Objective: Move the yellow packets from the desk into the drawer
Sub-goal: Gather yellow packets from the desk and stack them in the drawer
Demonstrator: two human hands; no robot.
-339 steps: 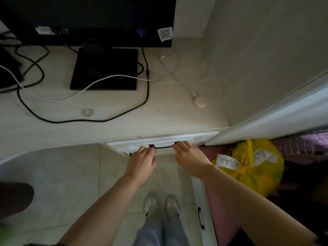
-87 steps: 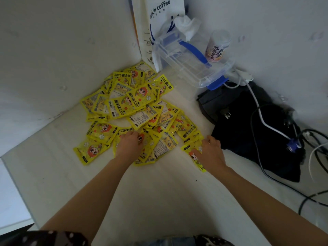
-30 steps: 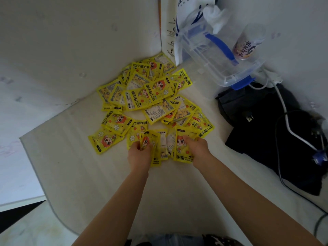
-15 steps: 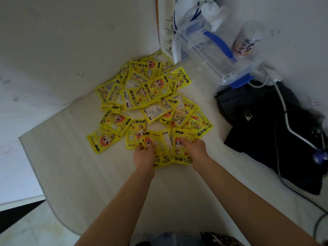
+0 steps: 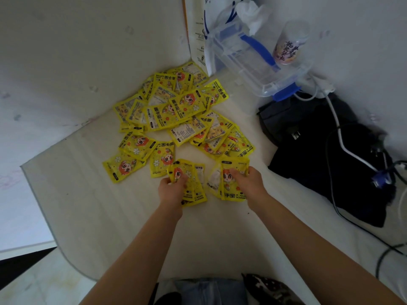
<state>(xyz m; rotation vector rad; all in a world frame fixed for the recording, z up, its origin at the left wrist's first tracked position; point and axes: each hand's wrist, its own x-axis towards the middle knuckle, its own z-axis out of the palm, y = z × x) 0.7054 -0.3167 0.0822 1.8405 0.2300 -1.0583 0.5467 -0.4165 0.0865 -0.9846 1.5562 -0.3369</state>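
Note:
Several yellow hand-warmer packets lie in a loose heap in the corner of the pale desk. My left hand grips a small bunch of yellow packets at the heap's near edge. My right hand grips another bunch of packets just to the right of it. Both bunches sit low over the desk, apart from the main heap. The drawer is out of view.
A clear plastic box with blue clips and a cup stand at the back right beside a white paper bag. A black bag with white and black cables lies to the right. Walls close the corner.
Both hands have drawn their bunches of packets back toward me, away from the heap, and a gap has opened between the two bunches.

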